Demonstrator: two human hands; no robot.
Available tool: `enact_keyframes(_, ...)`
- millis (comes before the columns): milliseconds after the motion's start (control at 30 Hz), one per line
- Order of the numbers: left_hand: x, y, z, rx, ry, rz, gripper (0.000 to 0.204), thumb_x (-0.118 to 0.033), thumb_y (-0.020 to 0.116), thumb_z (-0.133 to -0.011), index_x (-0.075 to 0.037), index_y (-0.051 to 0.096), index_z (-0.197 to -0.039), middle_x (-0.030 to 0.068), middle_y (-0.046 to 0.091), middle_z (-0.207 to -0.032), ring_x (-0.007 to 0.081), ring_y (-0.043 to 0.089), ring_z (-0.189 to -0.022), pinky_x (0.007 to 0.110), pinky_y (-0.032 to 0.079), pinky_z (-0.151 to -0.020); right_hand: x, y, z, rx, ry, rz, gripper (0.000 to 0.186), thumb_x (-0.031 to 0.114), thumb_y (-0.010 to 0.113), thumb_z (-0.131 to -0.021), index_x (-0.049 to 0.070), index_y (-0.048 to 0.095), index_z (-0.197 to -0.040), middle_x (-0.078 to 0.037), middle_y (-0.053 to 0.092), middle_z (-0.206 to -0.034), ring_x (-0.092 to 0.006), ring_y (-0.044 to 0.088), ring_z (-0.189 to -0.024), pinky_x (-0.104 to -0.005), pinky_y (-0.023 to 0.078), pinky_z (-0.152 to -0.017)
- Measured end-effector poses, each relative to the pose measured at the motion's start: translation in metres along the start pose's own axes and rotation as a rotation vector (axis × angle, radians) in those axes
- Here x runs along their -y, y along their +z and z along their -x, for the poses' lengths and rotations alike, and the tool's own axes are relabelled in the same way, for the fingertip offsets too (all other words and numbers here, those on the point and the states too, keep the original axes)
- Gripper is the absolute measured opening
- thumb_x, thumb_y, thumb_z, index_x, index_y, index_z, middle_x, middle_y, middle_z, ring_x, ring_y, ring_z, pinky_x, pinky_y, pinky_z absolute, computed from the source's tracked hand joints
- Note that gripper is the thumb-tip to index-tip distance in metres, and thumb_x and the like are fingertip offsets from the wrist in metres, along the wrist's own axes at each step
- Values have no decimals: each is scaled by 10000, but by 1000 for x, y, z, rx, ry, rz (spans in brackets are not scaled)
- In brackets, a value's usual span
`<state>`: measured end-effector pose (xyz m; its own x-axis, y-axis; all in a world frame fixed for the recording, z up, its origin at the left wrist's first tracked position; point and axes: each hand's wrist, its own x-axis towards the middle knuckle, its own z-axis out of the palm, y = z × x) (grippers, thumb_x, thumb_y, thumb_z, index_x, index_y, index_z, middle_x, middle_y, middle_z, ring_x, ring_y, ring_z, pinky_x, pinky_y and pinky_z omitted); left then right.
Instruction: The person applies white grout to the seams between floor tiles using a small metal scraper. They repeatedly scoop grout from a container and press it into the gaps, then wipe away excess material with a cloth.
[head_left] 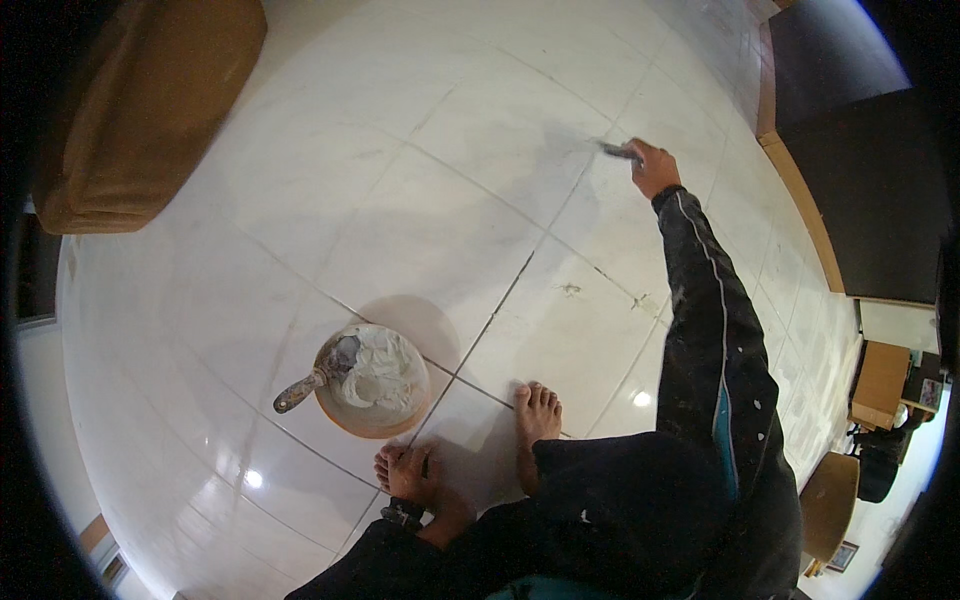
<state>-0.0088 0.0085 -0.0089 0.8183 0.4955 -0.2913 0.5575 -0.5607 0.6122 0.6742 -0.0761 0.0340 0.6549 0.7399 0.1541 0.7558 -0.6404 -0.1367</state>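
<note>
Out to the far right, my right hand [653, 168] is closed around a dark putty knife [615, 151]. Its blade reaches the white tiled floor [480, 130] at a grout line. A round tub [373, 424] of off-white paste [382, 372] stands on the tiles in front of my left foot. Another putty knife [303, 388] rests in the tub, its paste-smeared blade in the mix and its handle sticking out over the left rim. My left hand [412, 474], wearing a wristwatch [402, 514], hangs low by my left foot; its fingers are not clear.
My bare right foot [540, 412] is on the tiles right of the tub. A brown upholstered seat [150, 110] stands at the upper left. Dark panels with wooden edging [800, 200] line the right side. Cardboard boxes [880, 382] are farther right. Paste smudges [570, 289] mark some tiles.
</note>
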Motion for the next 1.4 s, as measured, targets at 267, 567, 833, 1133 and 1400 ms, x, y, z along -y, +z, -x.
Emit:
enact_keyframes(267, -26, -25, -12, -36, -46, -109, 174, -163, 638, -800, -65, 671, -941, 163, 676, -894, 376, 581, -888, 495, 379, -908, 3, 15, -67, 83, 279, -9, 396, 57, 582, -718, 137, 634, -1103, -133, 700, -1037, -327, 658, -985, -413, 518, -861)
enact_keyframes(567, -19, -22, -7, -116, 82, -7, 132, -123, 635, -809, -56, 665, -919, 147, 695, -884, 351, 626, -863, 455, 421, -870, -1, 31, -82, 148, 188, 69, 387, 99, 588, -721, 206, 675, -1082, -123, 685, -1071, -333, 645, -994, -426, 519, -881)
enact_keyframes(833, -17, -20, -8, -122, 79, 18, 167, -124, 638, -804, -74, 674, -960, 158, 684, -871, 347, 620, -847, 459, 407, -888, 5, 29, -76, 241, 79, 17, 388, 69, 571, -718, 170, 688, -1074, -115, 685, -1071, -323, 642, -991, -410, 512, -887)
enact_keyframes(1133, -12, -15, -8, -111, 104, 19, 180, -164, 631, -810, -105, 685, -971, 147, 688, -876, 369, 605, -896, 489, 375, -923, 43, 22, -16, 320, -70, -65, 337, 18, 631, -753, 185, 692, -1040, -64, 704, -1044, -292, 649, -993, -414, 511, -877)
enact_keyframes(1400, -14, -17, -2, -91, 93, -33, 192, -190, 620, -819, -103, 688, -976, 137, 694, -877, 358, 604, -890, 502, 353, -940, 24, 21, 62, 326, -214, -168, 366, -26, 567, -682, 151, 725, -961, -102, 714, -1000, -323, 652, -949, -427, 519, -852)
